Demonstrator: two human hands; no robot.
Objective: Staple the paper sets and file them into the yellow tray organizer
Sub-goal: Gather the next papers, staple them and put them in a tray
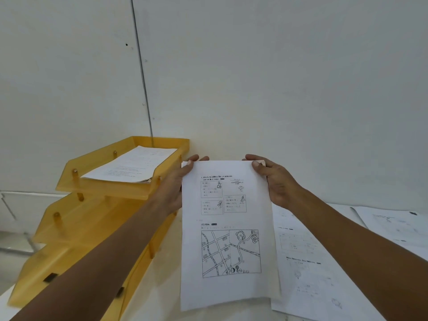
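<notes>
Yellow tray organizer (76,218), three tiers, is standing at the left on the counter (159,300) against the wall (278,77), its top tray carrying a stack of papers (132,166). Left hand (177,185) and right hand (276,181) are each pinching an upper corner of the paper set (227,228), holding it raised just right of the organizer. Loose sheets (308,262) are lying on the counter at the right

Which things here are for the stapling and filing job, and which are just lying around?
For the job: paper set, left hand and right hand holding it, yellow tray organizer, filed papers in its top tray, probably the loose sheets.

Just there: table, wall, dark line down it. No stapler shows.
</notes>
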